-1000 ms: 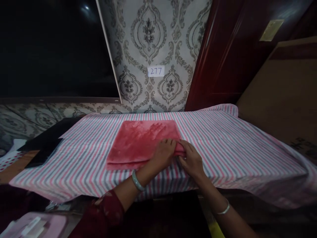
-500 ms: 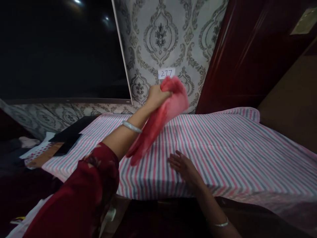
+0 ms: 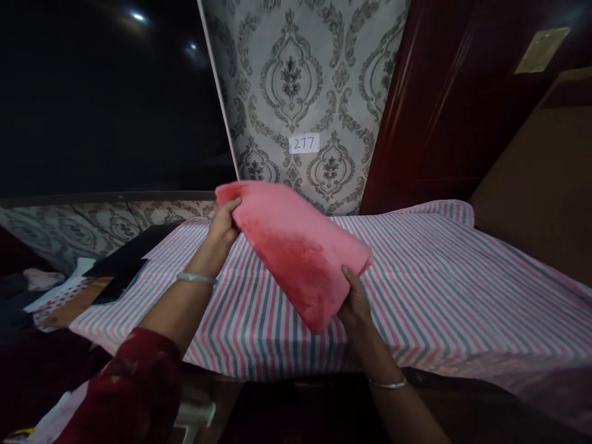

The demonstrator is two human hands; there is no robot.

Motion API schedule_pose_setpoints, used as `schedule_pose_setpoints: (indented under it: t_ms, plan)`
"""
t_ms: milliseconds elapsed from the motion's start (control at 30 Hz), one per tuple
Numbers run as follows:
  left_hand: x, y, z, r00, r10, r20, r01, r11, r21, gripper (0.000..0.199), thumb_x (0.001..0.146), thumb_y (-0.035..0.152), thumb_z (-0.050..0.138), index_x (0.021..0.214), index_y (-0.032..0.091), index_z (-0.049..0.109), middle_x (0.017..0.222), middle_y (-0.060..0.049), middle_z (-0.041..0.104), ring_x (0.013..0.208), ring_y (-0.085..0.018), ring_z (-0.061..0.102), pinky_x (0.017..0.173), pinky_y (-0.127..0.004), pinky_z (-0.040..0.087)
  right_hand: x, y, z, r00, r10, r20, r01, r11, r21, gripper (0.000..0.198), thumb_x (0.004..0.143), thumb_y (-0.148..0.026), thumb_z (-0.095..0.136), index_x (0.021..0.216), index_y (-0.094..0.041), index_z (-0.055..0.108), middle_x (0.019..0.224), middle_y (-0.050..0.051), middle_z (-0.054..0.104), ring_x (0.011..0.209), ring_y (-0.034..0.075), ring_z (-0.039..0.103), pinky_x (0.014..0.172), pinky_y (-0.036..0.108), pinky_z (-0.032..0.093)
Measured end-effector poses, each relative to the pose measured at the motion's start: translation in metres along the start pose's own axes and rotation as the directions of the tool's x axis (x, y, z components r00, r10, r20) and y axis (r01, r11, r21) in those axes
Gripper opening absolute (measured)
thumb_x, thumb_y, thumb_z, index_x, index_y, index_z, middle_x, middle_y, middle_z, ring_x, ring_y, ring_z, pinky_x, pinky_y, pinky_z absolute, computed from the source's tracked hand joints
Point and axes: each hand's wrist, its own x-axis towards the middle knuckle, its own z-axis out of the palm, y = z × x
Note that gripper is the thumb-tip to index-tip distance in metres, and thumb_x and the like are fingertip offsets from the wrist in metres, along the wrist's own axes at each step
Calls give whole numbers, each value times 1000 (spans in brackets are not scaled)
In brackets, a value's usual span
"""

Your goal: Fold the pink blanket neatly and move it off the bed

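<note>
A folded pink and red plush cloth (image 3: 296,246) is stretched slantwise between my two hands, above the striped table cover. My left hand (image 3: 225,225) pinches its upper left corner, thumb on top. At the lower right end, my right hand (image 3: 355,300) grips the edge with its thumb over the near face; the other fingers are mostly behind the cloth. Dark red patches show on the lower part of the cloth, and the upper part is lighter pink.
The pink, grey and white striped cover (image 3: 425,277) lies over the table. A large dark screen (image 3: 111,98) stands at the left, and a brown panel (image 3: 536,160) at the right. A paper marked 277 (image 3: 304,143) is on the patterned wall. Papers (image 3: 60,290) lie at the left.
My left hand has moved left and down with the cloth, which is now spread out flatter. My right hand, open and apart before, has taken hold of the cloth's other end.
</note>
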Motion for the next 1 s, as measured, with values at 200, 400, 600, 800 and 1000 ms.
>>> schedule_pose_setpoints:
  t_ms: [200,400,600,800,1000]
  plan:
    - [-37,-21,-44,903,-333,-271,291,939,-183,16,90,6,52,81,16,62,68,1,66,71,-12,67,79,-23,57,28,-22,4,999,-43,3,43,994,-100,39,70,-25,77,107,-21,66,93,1,78,99,22,73,91,33,60]
    - [-79,-5,-64,959,-156,-238,70,940,-333,22,85,7,61,104,15,69,85,-3,76,82,-16,72,80,-23,60,34,-57,21,991,-92,100,116,955,-272,39,65,-24,76,103,-22,67,92,-1,78,87,21,74,83,33,60]
    - [-158,-42,-117,882,-469,-54,442,860,-255,44,80,5,63,122,19,65,108,-5,77,103,-23,73,90,-34,61,21,-58,-25,993,114,-20,-113,910,-398,36,58,-20,75,94,-20,69,81,0,78,65,20,71,65,30,59]
    - [-162,-64,-161,788,-611,-72,607,791,-73,28,87,19,63,115,16,66,97,-9,78,85,-26,76,83,-44,62,18,-51,-68,945,309,-104,-323,845,-426,23,70,-26,72,92,-19,70,79,5,79,74,25,75,74,37,61]
    - [-93,-56,-148,679,-733,-29,734,679,31,18,87,23,67,97,10,73,80,-11,77,66,-23,74,67,-32,61,40,-52,-59,918,374,-130,-393,825,-407,26,80,-39,66,94,-16,70,77,9,78,77,28,77,79,40,62]
